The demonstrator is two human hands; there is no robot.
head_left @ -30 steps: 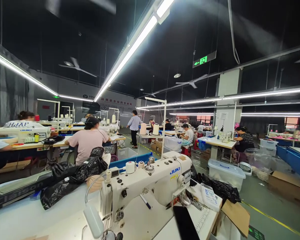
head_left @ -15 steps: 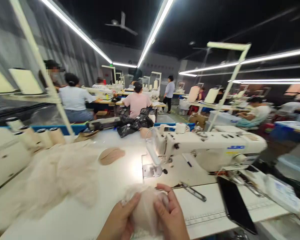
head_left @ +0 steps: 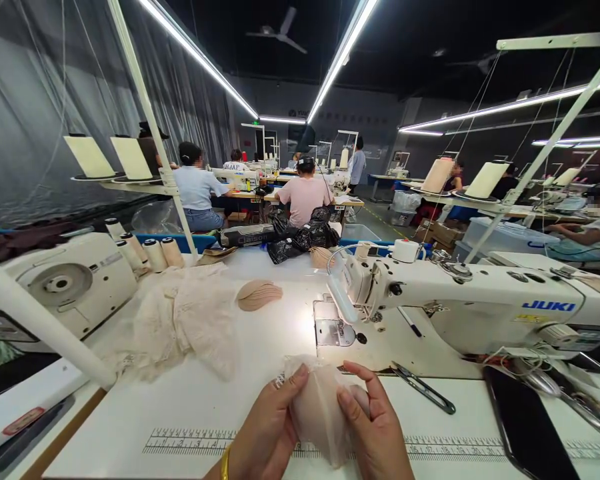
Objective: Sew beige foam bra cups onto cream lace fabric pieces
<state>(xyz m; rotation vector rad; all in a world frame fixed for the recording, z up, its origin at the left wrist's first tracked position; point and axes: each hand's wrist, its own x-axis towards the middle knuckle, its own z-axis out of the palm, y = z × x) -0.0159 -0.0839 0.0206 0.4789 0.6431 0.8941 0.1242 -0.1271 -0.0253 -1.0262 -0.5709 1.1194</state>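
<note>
Between my two hands is a pale, sheer cup-shaped fabric piece [head_left: 320, 417] with a seam running down its middle. My left hand [head_left: 275, 423] grips its left side, thumb on top. On its right side my right hand [head_left: 379, 423] pinches the cloth between thumb and fingers, with the index finger raised at the edge. Just beyond the hands stands a white sewing machine [head_left: 460, 293], its needle plate [head_left: 333, 332] lit by a lamp. Thread snips [head_left: 425, 388] lie right of my right hand.
A crumpled cream lace cloth [head_left: 190, 313] and a stack of beige oval pads [head_left: 259, 295] lie to the left. A black phone [head_left: 527, 423] rests at the right. Thread cones [head_left: 163, 253] and black plastic bags [head_left: 303, 240] are farther back. Several people sit at machines beyond.
My view has turned to the left, so the scene sits farther right and the left machine shows more. Both hands still hold the fabric piece, now seen more sharply.
</note>
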